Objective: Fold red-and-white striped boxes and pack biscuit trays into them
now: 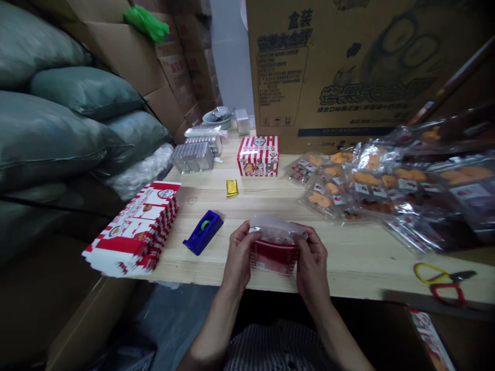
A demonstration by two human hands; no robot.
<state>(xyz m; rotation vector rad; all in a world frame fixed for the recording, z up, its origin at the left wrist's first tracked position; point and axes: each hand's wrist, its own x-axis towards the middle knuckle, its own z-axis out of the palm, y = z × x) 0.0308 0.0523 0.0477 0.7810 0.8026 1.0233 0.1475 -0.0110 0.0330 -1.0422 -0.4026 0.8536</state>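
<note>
Close to the table's front edge, a small clear plastic bag with a red-and-white part (275, 256) is stretched between my hands. My left hand (240, 252) pinches its upper left corner, thumb on the near side. At the upper right corner my right hand (312, 257) pinches it the same way. What lies inside the bag is too blurred to name. Left of my hands stands a blue tape dispenser (203, 232) with a green roll. A small gold packet (231, 188) lies beyond, near a red-and-white striped box (258, 156) that stands closed.
Flat striped cartons (135, 226) are stacked at the left edge. Clear plastic cases (192, 157) stand behind. Many clear packs with orange pieces (365, 178) cover the right, near yellow-and-red scissors (441, 281). A big cardboard box (282, 77) rises behind; sacks (50, 134) fill the left.
</note>
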